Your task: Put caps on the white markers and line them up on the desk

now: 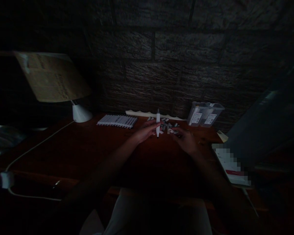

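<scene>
My left hand (147, 131) is closed around a white marker (158, 125), which it holds upright over the desk. Both ends of this marker look dark and narrow. To its right, my right hand (186, 139) has its fingers pinched on a small pale piece that looks like a marker cap (171, 130). Between and behind the hands lies a loose pile of grey and white marker caps (164, 125). Left of my left hand, several white markers (117, 120) lie side by side in a row. The scene is dim, so small details are unclear.
A lamp (80, 112) stands at the back left, its cord (39, 143) trailing across the desk (88, 150). Clear plastic boxes (205, 114) stand at the back right. A wavy pale strip (137, 113) lies along the wall. A tablet-like device (231, 166) rests at the right edge.
</scene>
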A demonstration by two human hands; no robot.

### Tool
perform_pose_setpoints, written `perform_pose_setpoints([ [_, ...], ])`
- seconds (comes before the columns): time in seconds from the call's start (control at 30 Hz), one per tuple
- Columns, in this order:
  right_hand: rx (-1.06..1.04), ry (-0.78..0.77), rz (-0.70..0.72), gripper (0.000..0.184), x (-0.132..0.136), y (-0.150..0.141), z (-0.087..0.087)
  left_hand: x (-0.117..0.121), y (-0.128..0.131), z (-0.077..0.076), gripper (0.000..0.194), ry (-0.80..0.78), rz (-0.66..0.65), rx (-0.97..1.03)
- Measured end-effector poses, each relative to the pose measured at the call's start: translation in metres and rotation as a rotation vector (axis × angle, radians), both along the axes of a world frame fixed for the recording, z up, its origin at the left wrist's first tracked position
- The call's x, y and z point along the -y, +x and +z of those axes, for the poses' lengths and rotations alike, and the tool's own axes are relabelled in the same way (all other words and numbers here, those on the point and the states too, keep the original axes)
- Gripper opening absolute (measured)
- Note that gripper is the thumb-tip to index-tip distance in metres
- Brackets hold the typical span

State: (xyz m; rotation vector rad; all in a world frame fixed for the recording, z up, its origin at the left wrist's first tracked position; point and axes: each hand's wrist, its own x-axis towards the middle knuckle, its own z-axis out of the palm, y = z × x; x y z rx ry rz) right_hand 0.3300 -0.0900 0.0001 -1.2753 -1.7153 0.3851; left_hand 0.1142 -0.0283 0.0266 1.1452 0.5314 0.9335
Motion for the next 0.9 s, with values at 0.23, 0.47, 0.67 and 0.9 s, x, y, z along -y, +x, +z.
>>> perform_pose_setpoints([
  [0.23,-0.074,0.012,-0.029,0.025,0.0,0.0,0.003,-0.003,0.0,-0.003,0.034,-0.001,0.005,-0.023],
  [0.47,0.109,0.176,-0.186,0.028,0.013,-0.003,0.02,-0.004,0.001,-0.004,0.03,-0.019,0.005,-0.014],
  [0.67,0.286,-0.076,0.077,0.022,0.002,-0.004,0.003,-0.001,0.001,-0.001,0.033,-0.015,0.019,-0.013],
  [0.9,0.056,0.116,-0.196,0.035,0.012,0.004,0.021,-0.004,0.002,-0.003,0.028,-0.043,0.021,0.007],
])
